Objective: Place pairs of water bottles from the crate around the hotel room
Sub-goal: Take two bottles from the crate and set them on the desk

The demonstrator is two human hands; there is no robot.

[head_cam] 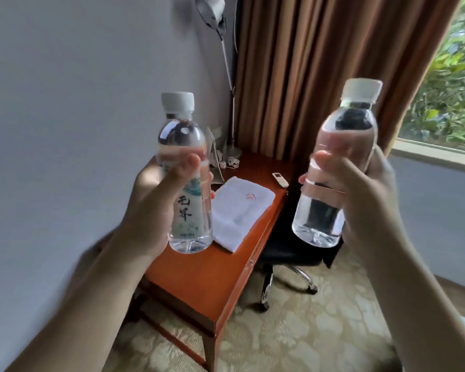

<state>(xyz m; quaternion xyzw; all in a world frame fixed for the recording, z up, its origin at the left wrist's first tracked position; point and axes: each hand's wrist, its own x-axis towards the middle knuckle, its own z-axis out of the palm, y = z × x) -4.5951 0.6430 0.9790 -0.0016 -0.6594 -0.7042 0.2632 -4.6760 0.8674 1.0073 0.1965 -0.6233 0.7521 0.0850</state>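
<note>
Each hand's grip around one bottle

- Near end of the table point(199, 285) lies bare.
- Towel point(239, 210) covers the middle.
- Remote point(280, 179), lamp base point(232, 150) and clutter crowd the far end.
- Chair point(290, 253) blocks the right edge.

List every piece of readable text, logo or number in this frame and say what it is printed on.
"无" over a second brush-style character too stylised to read: label of the left bottle, held in the left hand.
Small print at that label's foot: too small to read.
Red emblem on the white towel on the desk: a mark, no legible letters.
Right bottle, in the right hand: no label text showing.
Remote: markings too small.
</note>
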